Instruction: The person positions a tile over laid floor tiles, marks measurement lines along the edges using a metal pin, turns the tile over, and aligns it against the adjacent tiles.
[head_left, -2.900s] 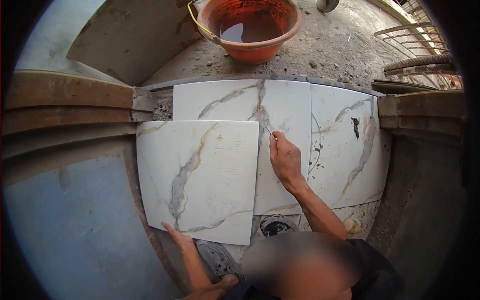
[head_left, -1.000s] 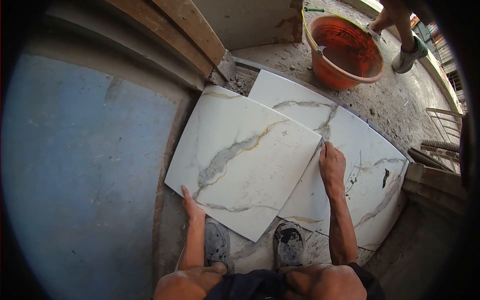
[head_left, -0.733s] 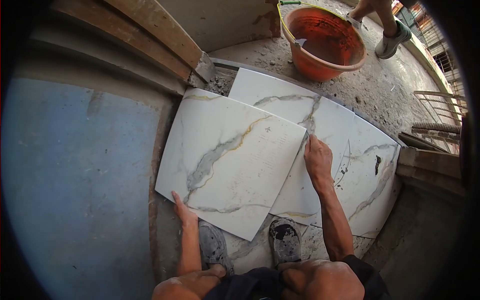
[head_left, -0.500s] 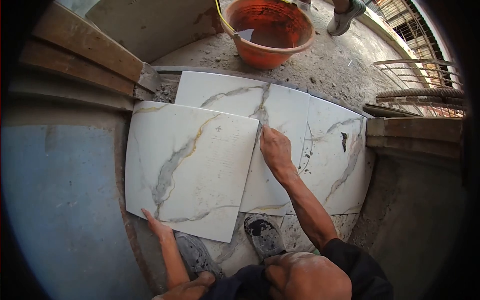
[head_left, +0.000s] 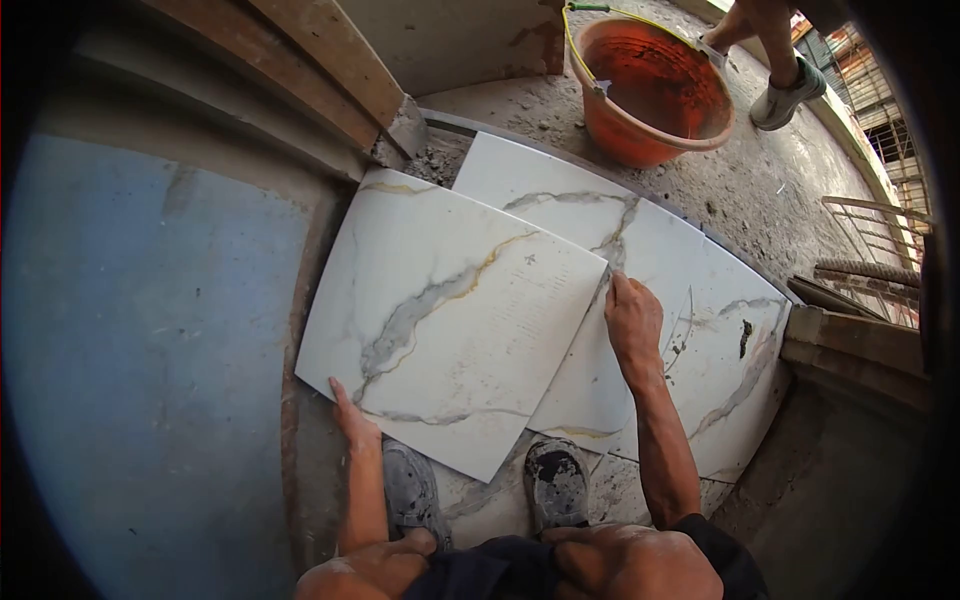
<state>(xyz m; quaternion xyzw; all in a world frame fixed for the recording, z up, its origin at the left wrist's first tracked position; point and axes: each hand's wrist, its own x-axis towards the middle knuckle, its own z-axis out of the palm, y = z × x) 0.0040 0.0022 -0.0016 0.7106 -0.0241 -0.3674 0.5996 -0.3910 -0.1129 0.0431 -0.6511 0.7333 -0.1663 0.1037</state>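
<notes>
A loose white marble-look tile (head_left: 450,330) with grey and gold veins lies tilted over the neighbouring tiles. My left hand (head_left: 356,418) grips its lower left edge, thumb on the top face and the other fingers hidden beneath. My right hand (head_left: 634,318) is closed on its upper right corner, knuckles up. Under and beside it are a second veined tile (head_left: 570,195) and a third tile (head_left: 735,350), which has dark crumbs and a dark smear on it.
An orange bucket (head_left: 655,95) with a yellow handle stands beyond the tiles on rubble-strewn concrete. Near it is another person's leg with a shoe (head_left: 788,97). Wooden frame posts (head_left: 330,80) flank the opening; a blue panel (head_left: 150,370) lies left. My shoes (head_left: 556,485) are below the tile.
The view has turned, so the tiles and bucket appear rotated and shifted right. Both hands keep their grip on the tile. The other person's leg now shows more, nearer the bucket.
</notes>
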